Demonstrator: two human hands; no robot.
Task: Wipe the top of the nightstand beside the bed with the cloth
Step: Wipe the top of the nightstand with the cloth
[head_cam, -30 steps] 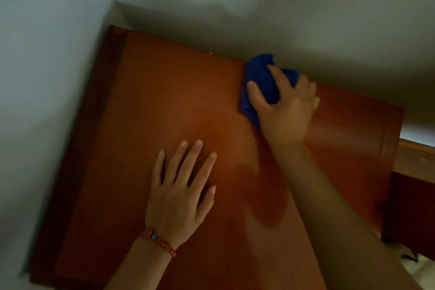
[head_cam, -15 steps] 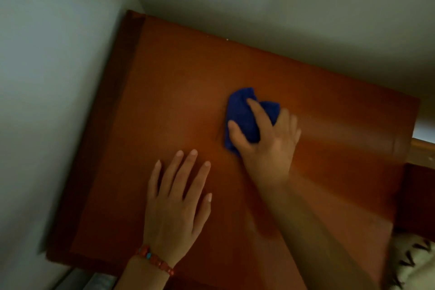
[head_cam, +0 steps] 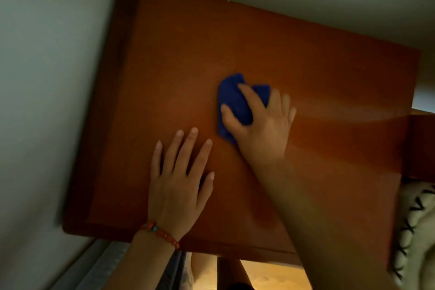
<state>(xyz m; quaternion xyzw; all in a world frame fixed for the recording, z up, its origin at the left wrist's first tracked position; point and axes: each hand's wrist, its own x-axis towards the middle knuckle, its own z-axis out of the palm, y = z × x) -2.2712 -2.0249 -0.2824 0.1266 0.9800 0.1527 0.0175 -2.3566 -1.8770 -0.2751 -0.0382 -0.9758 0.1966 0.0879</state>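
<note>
Two hands rest on the nightstand [head_cam: 329, 106] top. Our right hand [head_cam: 263, 129] presses and grips the blue cloth [head_cam: 233, 101] near the centre of the frame, thumb and forefinger on it. Our left hand [head_cam: 179, 183], with a red bead bracelet [head_cam: 160, 234], lies flat with fingers spread, holding nothing, at lower centre.

A reddish-brown wooden nightstand top [head_cam: 235, 42], smooth and rectangular, is set into a wall corner. A small dark-blue cloth [head_cam: 231, 101], bunched into a wad, is pressed flat against the top near its middle.
</note>
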